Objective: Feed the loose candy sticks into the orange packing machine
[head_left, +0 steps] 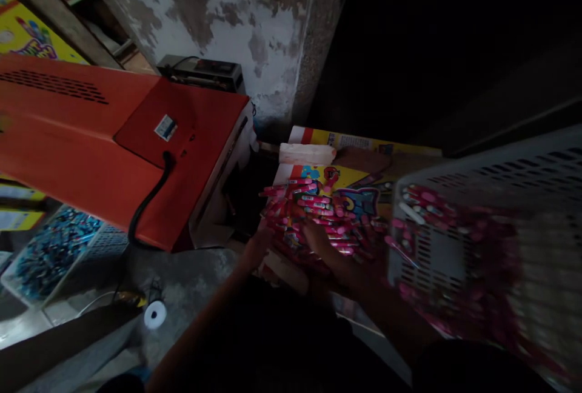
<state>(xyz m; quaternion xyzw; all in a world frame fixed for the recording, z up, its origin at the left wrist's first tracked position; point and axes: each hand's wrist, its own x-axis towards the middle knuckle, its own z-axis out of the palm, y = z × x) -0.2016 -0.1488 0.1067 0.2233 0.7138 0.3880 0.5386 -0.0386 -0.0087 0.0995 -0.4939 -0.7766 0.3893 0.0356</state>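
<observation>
A heap of small pink tubes [318,202] with pale labels lies on a yellow printed cardboard sheet [350,174] in front of me. At the heap's left edge, beside the opening of an orange machine, is my left hand [260,247]; its fingers are dark and blurred. My right hand [321,244] reaches into the near part of the heap and touches the tubes. Shadow and the pink pieces hide its fingertips, so I cannot make out whether it grips any. Both forearms come up from the bottom of the view.
The orange machine [182,120] with a black cable stands at left. To the right, a white plastic crate [441,256] holds more pink tubes. Another crate [97,259] with blue pieces sits low at left, near a white roll [155,315]. A peeling wall [236,11] rises behind.
</observation>
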